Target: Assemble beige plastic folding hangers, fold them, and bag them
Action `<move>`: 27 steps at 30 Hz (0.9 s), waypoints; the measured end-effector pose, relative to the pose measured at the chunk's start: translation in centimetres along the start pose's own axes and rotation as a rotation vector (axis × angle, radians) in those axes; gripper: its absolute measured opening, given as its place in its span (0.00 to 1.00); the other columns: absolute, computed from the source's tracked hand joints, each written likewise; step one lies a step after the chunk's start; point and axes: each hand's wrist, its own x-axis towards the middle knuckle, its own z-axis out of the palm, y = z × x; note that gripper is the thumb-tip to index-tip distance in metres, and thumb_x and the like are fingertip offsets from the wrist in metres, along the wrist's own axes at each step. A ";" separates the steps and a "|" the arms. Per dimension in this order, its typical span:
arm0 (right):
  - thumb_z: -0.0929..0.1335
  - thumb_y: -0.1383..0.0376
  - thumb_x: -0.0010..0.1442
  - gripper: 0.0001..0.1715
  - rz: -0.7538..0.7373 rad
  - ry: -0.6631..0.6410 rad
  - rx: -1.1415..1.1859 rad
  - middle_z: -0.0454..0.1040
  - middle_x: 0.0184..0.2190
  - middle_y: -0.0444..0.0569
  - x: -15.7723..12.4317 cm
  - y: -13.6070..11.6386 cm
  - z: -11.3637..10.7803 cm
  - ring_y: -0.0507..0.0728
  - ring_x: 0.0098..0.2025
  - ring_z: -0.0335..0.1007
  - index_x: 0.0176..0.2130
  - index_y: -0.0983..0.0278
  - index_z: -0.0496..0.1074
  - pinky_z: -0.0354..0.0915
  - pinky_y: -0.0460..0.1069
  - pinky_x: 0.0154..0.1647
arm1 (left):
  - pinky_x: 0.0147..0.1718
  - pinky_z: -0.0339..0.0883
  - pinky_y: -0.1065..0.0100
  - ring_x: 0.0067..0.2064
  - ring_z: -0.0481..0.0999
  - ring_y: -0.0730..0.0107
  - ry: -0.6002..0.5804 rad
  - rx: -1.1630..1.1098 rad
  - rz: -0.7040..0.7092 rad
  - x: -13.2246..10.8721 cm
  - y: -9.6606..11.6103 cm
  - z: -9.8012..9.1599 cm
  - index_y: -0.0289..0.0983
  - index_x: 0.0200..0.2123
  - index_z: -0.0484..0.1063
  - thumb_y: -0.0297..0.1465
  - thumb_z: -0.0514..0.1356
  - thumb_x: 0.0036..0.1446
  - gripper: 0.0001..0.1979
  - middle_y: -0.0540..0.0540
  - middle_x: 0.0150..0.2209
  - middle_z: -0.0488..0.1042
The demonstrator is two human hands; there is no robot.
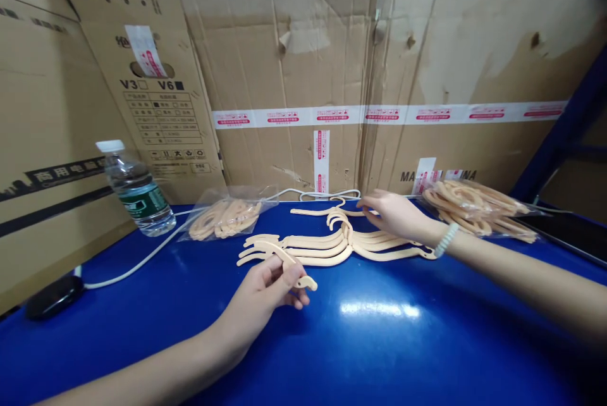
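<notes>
My left hand [270, 286] is closed around a beige curved hanger piece [307, 282], which sticks out past the thumb on one side and toward the stack on the other. Several beige plastic clothes hangers [327, 253] lie in a row on the blue table, their hooks bunched at the middle. Farther back lies one more beige hanger [313, 211], its hook pointing away from me. My right hand [398, 213] reaches over the right side of the row, with its fingers pinched on that far hanger's right arm. The palm partly hides this arm.
Clear bags of beige hangers lie on the left [227, 217] and right [474, 207]. A water bottle [140, 194] stands at the left, near a white cable [126, 273] and a black rounded device [54, 297]. Cardboard [284, 159] walls the back; a dark flat device [566, 235] lies right.
</notes>
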 end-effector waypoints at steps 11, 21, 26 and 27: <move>0.64 0.72 0.60 0.11 0.008 -0.179 0.116 0.79 0.35 0.55 1.8 3.8 2.6 0.60 0.38 0.75 0.35 0.66 0.76 0.67 0.50 0.40 | 0.24 0.65 0.72 0.25 0.73 0.72 0.150 0.027 -0.007 0.3 1.2 -0.3 0.34 0.32 0.67 0.51 0.66 0.50 0.25 0.44 0.28 0.79; 0.64 0.60 0.64 0.08 -0.023 0.001 0.275 0.74 0.32 0.47 -3.3 1.0 -4.7 0.54 0.32 0.70 0.37 0.63 0.68 0.64 0.47 0.32 | 0.24 0.65 0.75 0.24 0.72 0.74 0.161 0.011 0.018 0.7 1.5 -1.4 0.34 0.32 0.70 0.48 0.68 0.50 0.22 0.47 0.25 0.78; 0.63 0.64 0.65 0.03 0.017 0.103 0.457 0.73 0.33 0.45 -6.9 -1.5 -3.4 0.53 0.33 0.71 0.38 0.61 0.64 0.66 0.46 0.32 | 0.27 0.66 0.76 0.26 0.71 0.76 0.234 -0.052 0.053 1.1 1.6 -1.8 0.35 0.32 0.71 0.45 0.71 0.48 0.21 0.49 0.26 0.76; 0.63 0.64 0.66 0.03 0.019 0.126 0.480 0.74 0.35 0.46 -7.3 -1.9 -3.0 0.53 0.35 0.72 0.40 0.61 0.64 0.68 0.47 0.34 | 0.28 0.66 0.77 0.27 0.71 0.76 0.239 -0.064 0.062 1.2 1.6 -1.9 0.35 0.32 0.71 0.44 0.71 0.48 0.20 0.50 0.26 0.76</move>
